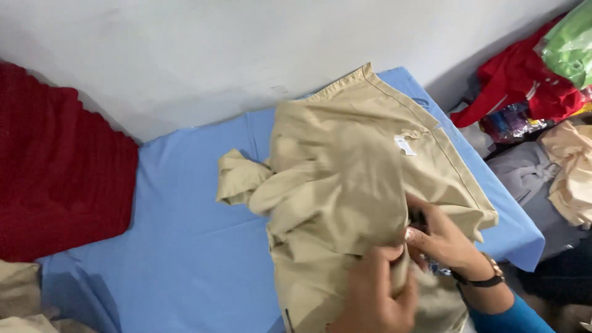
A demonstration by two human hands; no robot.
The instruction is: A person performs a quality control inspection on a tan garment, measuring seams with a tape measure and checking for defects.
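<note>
A beige garment (pixel 345 179) lies crumpled on a blue-covered table (pixel 191 246), with a small white label (pixel 405 145) near its far edge. My left hand (pixel 373 296) grips a fold of the garment near its lower part. Beside it, my right hand (pixel 441 240), with a dark watch on the wrist and a blue sleeve, pinches the same cloth at its right side. Something small and dark shows between the right fingers; what it is cannot be told.
A dark red cloth (pixel 61 172) lies at the left against the white wall (pixel 216 55). At the right, beyond the table edge, there is a pile of clothes: red (pixel 518 80), green (pixel 570 43), grey (pixel 530 172), beige (pixel 573 172).
</note>
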